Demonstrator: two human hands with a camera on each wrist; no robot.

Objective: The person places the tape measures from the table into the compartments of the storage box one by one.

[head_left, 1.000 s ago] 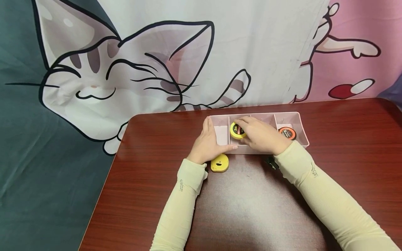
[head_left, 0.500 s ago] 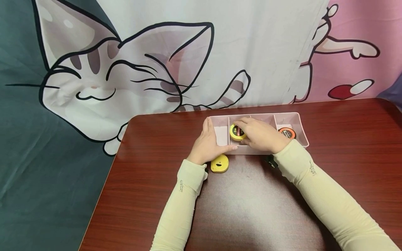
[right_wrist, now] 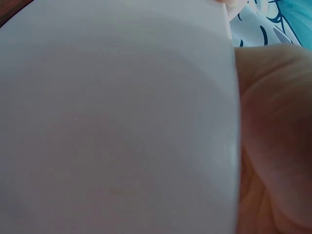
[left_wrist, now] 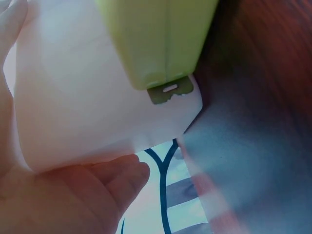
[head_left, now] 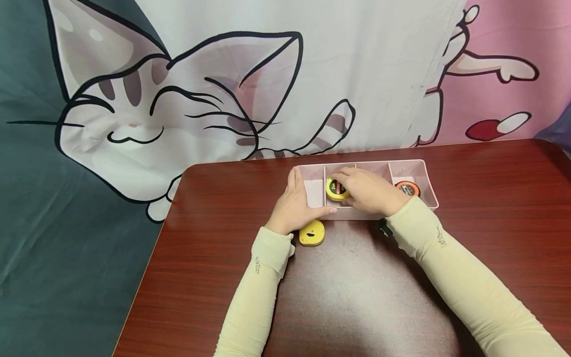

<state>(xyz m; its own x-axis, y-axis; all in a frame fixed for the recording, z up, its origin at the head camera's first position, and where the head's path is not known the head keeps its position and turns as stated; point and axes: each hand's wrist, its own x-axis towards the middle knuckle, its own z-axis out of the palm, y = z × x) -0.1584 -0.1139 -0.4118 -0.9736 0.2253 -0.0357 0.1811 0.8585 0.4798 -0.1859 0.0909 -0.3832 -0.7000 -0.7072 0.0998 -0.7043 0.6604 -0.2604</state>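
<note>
My right hand [head_left: 373, 192] reaches into a pale pink divided box [head_left: 357, 213] and pinches a round yellow-and-black tape measure [head_left: 336, 189] marked 2m, in the second compartment from the left. My left hand [head_left: 293, 206] rests at the box's left front corner, fingers straight along its end and thumb along the front wall. In front of the box lies a plain yellow tape measure [head_left: 312, 233]; the left wrist view shows its metal hook [left_wrist: 170, 91] close to the box wall. In the right wrist view the box wall [right_wrist: 122, 122] hides my fingertips.
An orange-and-black tape measure [head_left: 408, 189] sits in the rightmost compartment. The leftmost compartment [head_left: 314, 191] shows its bare floor. Everything stands on a dark red wooden table [head_left: 214, 223], with a printed cat curtain [head_left: 134, 114] hanging behind it.
</note>
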